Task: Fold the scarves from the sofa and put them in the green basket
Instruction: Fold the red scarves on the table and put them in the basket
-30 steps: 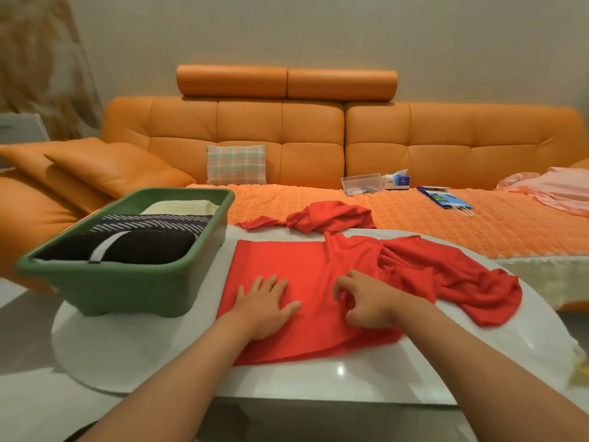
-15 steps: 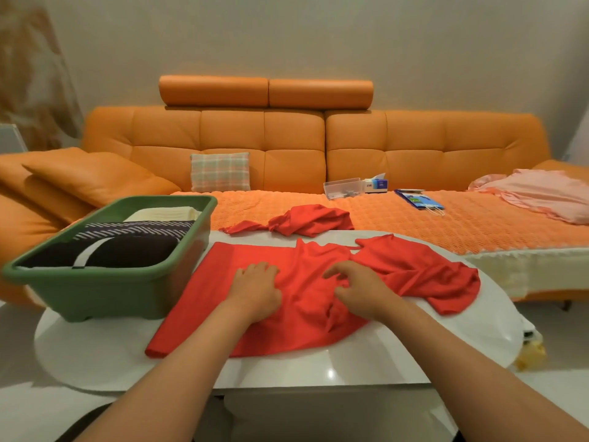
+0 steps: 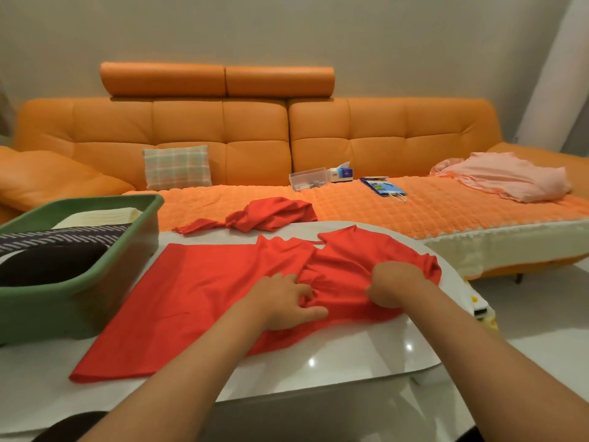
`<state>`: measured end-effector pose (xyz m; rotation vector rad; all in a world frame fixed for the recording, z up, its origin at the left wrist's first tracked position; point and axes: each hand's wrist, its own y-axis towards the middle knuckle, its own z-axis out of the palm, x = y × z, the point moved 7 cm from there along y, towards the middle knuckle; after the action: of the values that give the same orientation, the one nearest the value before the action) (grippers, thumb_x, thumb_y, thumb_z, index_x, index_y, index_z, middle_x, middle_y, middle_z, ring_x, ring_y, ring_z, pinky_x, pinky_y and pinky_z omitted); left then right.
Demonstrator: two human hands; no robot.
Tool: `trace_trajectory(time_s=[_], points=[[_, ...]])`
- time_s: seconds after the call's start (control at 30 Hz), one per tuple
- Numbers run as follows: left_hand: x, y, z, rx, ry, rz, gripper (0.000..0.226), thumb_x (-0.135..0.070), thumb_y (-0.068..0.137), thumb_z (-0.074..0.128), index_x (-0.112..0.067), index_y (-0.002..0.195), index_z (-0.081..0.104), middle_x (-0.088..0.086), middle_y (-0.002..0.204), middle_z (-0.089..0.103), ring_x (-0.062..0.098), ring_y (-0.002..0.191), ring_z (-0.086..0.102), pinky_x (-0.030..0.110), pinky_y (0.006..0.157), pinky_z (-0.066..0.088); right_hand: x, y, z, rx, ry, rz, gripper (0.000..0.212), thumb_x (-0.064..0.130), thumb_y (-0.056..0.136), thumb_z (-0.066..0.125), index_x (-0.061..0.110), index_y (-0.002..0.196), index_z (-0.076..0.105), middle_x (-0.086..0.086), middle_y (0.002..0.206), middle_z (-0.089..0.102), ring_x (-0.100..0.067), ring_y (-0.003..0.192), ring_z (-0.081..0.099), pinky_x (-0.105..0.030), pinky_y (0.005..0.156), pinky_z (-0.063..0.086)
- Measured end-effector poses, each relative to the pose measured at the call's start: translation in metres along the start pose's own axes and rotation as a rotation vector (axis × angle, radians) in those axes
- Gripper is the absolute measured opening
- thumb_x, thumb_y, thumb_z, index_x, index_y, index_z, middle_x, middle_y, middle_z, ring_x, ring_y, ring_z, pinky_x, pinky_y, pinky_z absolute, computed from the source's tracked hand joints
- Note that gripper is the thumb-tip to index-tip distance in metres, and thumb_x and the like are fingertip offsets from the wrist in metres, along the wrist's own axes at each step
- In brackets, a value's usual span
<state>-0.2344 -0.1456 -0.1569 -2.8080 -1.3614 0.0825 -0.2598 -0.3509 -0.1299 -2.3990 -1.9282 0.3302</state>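
red scarf [image 3: 204,295] on white table [image 3: 318,365]; left hand [image 3: 280,301] grip pinching its bunched middle, right hand [image 3: 395,287] grip grasping it.

**Free desk [image 3: 350,362] in front, green basket [image 3: 79,301] at left**

We see bare white desk along the near edge, beside the spread red scarf [image 3: 197,298]. The basket stands tall at left, just beside that scarf. A bunched red scarf [image 3: 274,213] crowds the far edge.

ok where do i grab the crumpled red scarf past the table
Probably the scarf's raised hump, reaching from above across the table: the folds there stand up for fingers to close round, while the thin tail lies flat at its left and would drag.
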Motion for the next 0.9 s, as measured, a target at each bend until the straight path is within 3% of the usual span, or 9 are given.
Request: trace_trajectory(time_s=[0.13,0.2,0.27,0.37,0.43,0.57,0.63,0.77,0.9], points=[[-0.006,0.013,-0.016,-0.135,-0.056,0.004,0.061,-0.066,0.096,0.030,-0.023,0.086,0.072,0.000,0.098,0.063,0.022,0.097,0.058,0.038,0.086,0.039,0.001,-0.005,-0.008,-0.035,-0.103,-0.058,0.034,0.023,0.087,0.053,0.020,0.119,0.064,-0.004,0.124,0.065,-0.025,0.113,0.063,-0.036,0.089,0.050],[-0.008,0.021,-0.023,-0.267,-0.061,0.041,0.038,-0.047,0.099,0.043,-0.023,0.094,0.072,0.000,0.103,0.062,0.023,0.102,0.058,0.036,0.085,0.041,0.005,0.004,-0.018,-0.170,-0.021,-0.105,0.038,0.023,0.083,0.054,0.027,0.117,0.068,0.001,0.122,0.068,-0.024,0.111,0.063,-0.035,0.092,0.052],[-0.009,0.032,-0.029,-0.365,-0.078,0.066,0.024,-0.033,0.098,0.048,-0.025,0.104,0.069,0.000,0.110,0.061,0.023,0.108,0.055,0.035,0.086,0.041,0.008,0.019,-0.021,-0.236,0.162,-0.156,0.048,0.018,0.087,0.052,0.033,0.131,0.061,0.002,0.135,0.061,-0.024,0.123,0.057,-0.035,0.100,0.047],[-0.003,0.055,-0.027,-0.417,-0.111,0.046,0.023,-0.024,0.097,0.048,-0.025,0.114,0.063,0.001,0.118,0.058,0.024,0.113,0.050,0.037,0.092,0.039,0.015,0.052,-0.007,-0.184,0.267,-0.241,0.052,0.017,0.099,0.044,0.029,0.150,0.042,-0.002,0.151,0.047,-0.026,0.135,0.046,-0.035,0.109,0.037],[0.008,0.075,-0.021,-0.422,-0.180,0.015,0.024,-0.024,0.099,0.045,-0.023,0.118,0.060,0.003,0.121,0.057,0.024,0.115,0.048,0.039,0.098,0.038,0.015,0.077,0.011,-0.077,0.306,-0.254,0.050,0.032,0.105,0.037,0.028,0.154,0.032,-0.005,0.157,0.039,-0.028,0.141,0.040,-0.039,0.114,0.033],[0.043,0.106,0.000,-0.348,-0.485,-0.089,0.037,-0.033,0.104,0.038,-0.019,0.135,0.053,0.002,0.137,0.051,0.021,0.131,0.041,0.032,0.112,0.027,-0.008,0.124,0.031,0.022,0.300,-0.118,0.057,0.054,0.103,0.021,0.033,0.156,0.026,-0.006,0.166,0.014,-0.023,0.152,0.014,-0.054,0.121,0.014],[0.064,0.114,0.012,-0.307,-0.558,-0.159,0.047,-0.047,0.101,0.029,-0.026,0.139,0.048,-0.004,0.145,0.048,0.019,0.136,0.039,0.038,0.116,0.025,-0.025,0.142,0.036,0.009,0.290,-0.012,0.061,0.058,0.101,0.017,0.034,0.157,0.022,-0.008,0.167,0.007,-0.025,0.153,0.007,-0.059,0.120,0.009],[0.100,0.134,0.042,-0.072,-0.237,-0.255,0.051,-0.042,0.106,0.020,-0.027,0.154,0.028,-0.006,0.162,0.022,0.017,0.150,0.017,0.044,0.121,0.014,-0.039,0.164,0.046,-0.015,0.249,0.038,0.069,0.065,0.098,0.015,0.034,0.159,0.009,-0.006,0.167,-0.002,-0.026,0.154,-0.001,-0.059,0.120,0.002],[0.114,0.152,0.045,0.084,-0.116,-0.390,0.073,-0.065,0.096,0.019,-0.028,0.158,0.009,0.001,0.166,-0.001,0.024,0.153,-0.001,0.049,0.122,0.004,-0.041,0.172,0.046,-0.075,0.253,0.048,0.069,0.063,0.099,0.017,0.031,0.159,0.013,-0.009,0.167,0.002,-0.026,0.154,0.001,-0.057,0.121,0.003]])
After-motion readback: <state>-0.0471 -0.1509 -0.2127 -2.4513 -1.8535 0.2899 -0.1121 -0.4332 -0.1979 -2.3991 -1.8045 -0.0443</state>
